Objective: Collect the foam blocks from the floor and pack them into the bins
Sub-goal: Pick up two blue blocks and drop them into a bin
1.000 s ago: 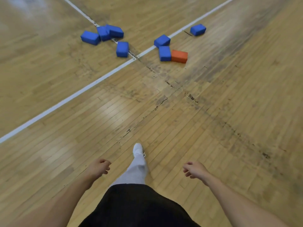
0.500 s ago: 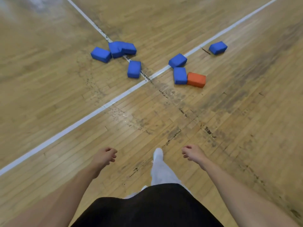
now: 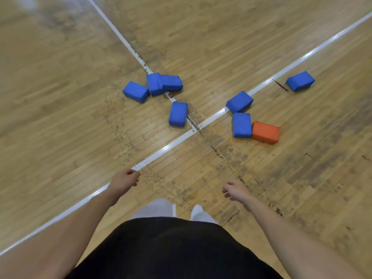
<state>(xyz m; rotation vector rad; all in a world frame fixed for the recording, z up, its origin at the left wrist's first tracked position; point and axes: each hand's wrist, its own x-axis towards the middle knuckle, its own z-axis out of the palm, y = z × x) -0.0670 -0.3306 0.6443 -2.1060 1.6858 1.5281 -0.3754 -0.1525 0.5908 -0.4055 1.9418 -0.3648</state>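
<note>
Seven blue foam blocks point(image 3: 178, 114) and one orange foam block point(image 3: 265, 132) are lying scattered across the wooden gym floor point(image 3: 60, 121), from 11 to 2 o'clock of a person. The person's left hand point(image 3: 125, 181) and right hand point(image 3: 234, 191) are hanging loosely curled, holding nothing. No bin is showing. Gathering too many at once is probably risking drops, and the overlapping pair point(image 3: 170, 83) at 12 o'clock could tumble apart.

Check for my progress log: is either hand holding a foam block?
No: left hand and right hand both hang empty, gripping nothing.
</note>
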